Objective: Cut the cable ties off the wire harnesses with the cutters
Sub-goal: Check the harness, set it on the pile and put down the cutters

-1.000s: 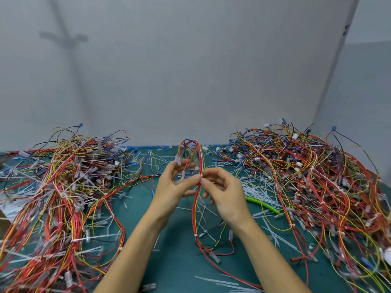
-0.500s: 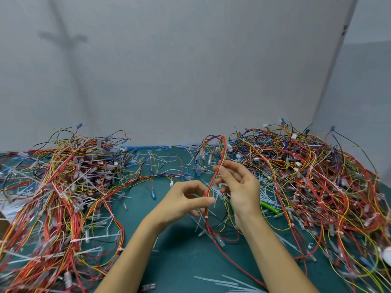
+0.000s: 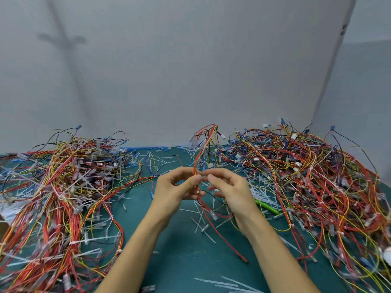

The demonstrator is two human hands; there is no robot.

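You pinched the wire harness mid-frame in your left hand, your right hand curled beside it, its grip unclear, so you needed its small white cable tie exposed before fetching the green-handled cutters right of centre.

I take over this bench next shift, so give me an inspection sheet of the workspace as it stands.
Surface: teal mat, largely covered by wires.
Job's things: wire harness held upright; left pile and right pile of harnesses; green-handled tool, likely the cutters, lying unheld and partly hidden by the right pile.
Clutter: white cable-tie offcuts strewn over the mat.
Grippers: left hand pinches the harness; right hand beside it, grip unclear.
Cables: the harness's red wire trails on the mat.
Surroundings: grey wall panels.
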